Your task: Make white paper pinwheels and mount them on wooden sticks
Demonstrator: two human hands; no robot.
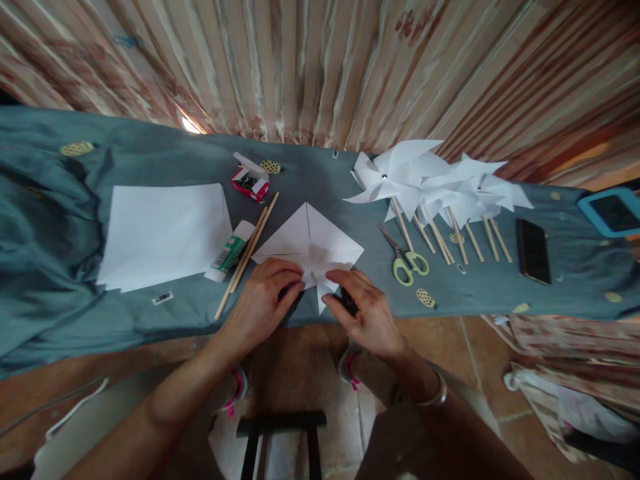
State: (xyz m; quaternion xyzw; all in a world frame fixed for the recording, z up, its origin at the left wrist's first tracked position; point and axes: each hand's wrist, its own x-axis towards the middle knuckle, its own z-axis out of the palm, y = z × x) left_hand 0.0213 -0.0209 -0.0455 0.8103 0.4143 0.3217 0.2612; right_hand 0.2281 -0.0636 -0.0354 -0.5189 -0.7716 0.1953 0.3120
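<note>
A white square of paper [307, 233] lies cornerwise before me, with crease lines running to its middle and a narrow pointed flap at its near corner. My left hand [270, 293] is closed on the near left edge, thumb and fingertips together there. On the opposite side, my right hand [365, 307] has its thumb and index finger around the near right part of the same sheet. Both palms hide some of the paper's edge. Green-handled scissors [407, 263] lie to the right of it. Two wooden sticks [255, 243] and a glue stick [231, 250] lie to its left.
A stack of white paper [165, 233] lies at left, behind it an open red box [250, 181] of small dark pieces. Several white pinwheels [430, 180] on sticks lie at right, near a phone [533, 251] and a blue-framed device [613, 210]. A pleated curtain [300, 67] borders the table's far side.
</note>
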